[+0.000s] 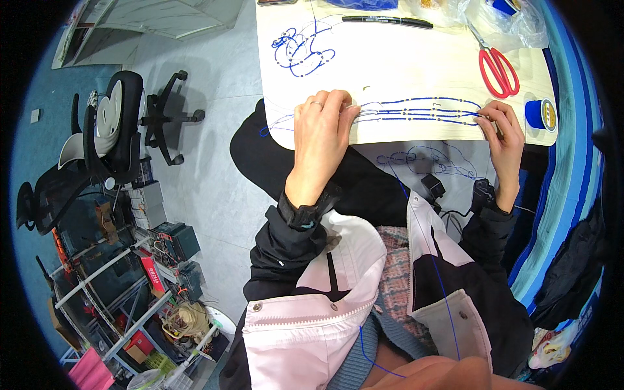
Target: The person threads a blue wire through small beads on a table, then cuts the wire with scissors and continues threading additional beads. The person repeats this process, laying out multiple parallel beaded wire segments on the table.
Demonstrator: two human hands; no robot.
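Note:
Several blue threads strung with small beads [422, 112] lie stretched side by side near the front edge of a pale table [390, 58]. My left hand [320, 133] presses flat on their left ends, fingers closed over them. My right hand [504, 130] pinches the right ends between fingertips. A loose tangle of beaded blue thread [302, 53] lies farther back on the left. One blue thread hangs down over my lap.
Red-handled scissors [499, 70] and a blue thread spool [541, 114] lie at the right. A black marker [388, 21] and clear plastic bags [513, 23] sit at the back. Office chairs [110, 123] and cluttered shelving [130, 279] stand on the floor to the left.

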